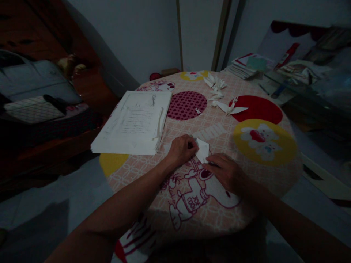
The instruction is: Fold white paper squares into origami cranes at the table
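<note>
A small folded piece of white paper [203,150] lies between my hands over the round table's patterned cloth [225,215]. My left hand [182,149] has its fingers curled and pinches the paper's left edge. On the other side, my right hand [226,170] touches the lower right edge of the paper with its fingertips, the fingers close together. Farther back on the cloth are several folded white paper figures, among them one with long pointed wings [229,109] and a group near the far edge [215,86].
A thick stack of printed paper sheets [134,124] rests on the table's left side. Bags [41,82] lie on wooden furniture at the left. At the back right are piled papers [241,67] and a glass shelf [290,84].
</note>
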`<state>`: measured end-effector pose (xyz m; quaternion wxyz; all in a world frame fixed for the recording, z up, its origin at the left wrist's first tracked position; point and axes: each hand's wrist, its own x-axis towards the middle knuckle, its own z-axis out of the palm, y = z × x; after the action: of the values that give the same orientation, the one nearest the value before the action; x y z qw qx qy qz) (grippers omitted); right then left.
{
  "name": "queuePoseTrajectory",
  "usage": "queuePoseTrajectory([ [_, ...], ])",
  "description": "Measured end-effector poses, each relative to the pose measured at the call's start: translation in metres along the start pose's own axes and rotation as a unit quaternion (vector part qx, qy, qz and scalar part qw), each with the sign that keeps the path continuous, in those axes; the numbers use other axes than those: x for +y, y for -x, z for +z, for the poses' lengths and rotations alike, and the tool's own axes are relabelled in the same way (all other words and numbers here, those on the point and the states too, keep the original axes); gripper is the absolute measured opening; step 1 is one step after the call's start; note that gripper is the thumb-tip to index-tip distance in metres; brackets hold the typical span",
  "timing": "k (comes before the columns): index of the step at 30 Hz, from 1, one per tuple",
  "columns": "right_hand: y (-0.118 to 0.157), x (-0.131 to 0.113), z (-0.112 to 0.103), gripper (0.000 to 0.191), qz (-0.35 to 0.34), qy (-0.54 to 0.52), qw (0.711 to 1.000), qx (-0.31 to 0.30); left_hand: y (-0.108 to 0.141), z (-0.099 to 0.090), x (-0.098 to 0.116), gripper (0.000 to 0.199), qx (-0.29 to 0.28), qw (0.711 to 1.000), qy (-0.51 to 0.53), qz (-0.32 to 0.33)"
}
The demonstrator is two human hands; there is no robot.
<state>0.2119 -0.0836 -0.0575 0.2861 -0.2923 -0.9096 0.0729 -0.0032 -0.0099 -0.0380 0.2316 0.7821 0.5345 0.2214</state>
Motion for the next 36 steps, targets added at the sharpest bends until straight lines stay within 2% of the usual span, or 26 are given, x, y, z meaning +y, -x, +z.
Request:
queuePoseTrajectory([
  [8, -0.003, -0.004, -0.002, 0.027, 0.012, 0.008, 1.0, -0.008, 0.002, 0.001, 0.003, 0.007, 0.008, 1.0, -0.009, 0.002],
  [19, -0.015, -0.007, -0.006, 0.02, 0.036, 0.038, 0.995, -0.082, 0.002, 0.003, -0.001, 0.008, 0.024, 1.0, 0.005, -0.001],
  [24, -0.015, -0.005, -0.003, 0.02, 0.03, 0.034, 0.996, -0.079, -0.006, -0.008, -0.018, 0.006, -0.011, 0.995, 0.089, 0.038],
  [29, -0.014, -0.003, -0.003, 0.019, 0.024, 0.036, 0.996, -0.08, -0.01, -0.013, -0.032, 0.018, -0.034, 0.984, 0.165, 0.06],
  [36, -0.015, -0.005, -0.005, 0.019, 0.03, 0.023, 0.997, -0.073, -0.01, -0.011, -0.033, 0.018, -0.052, 0.975, 0.209, 0.058],
])
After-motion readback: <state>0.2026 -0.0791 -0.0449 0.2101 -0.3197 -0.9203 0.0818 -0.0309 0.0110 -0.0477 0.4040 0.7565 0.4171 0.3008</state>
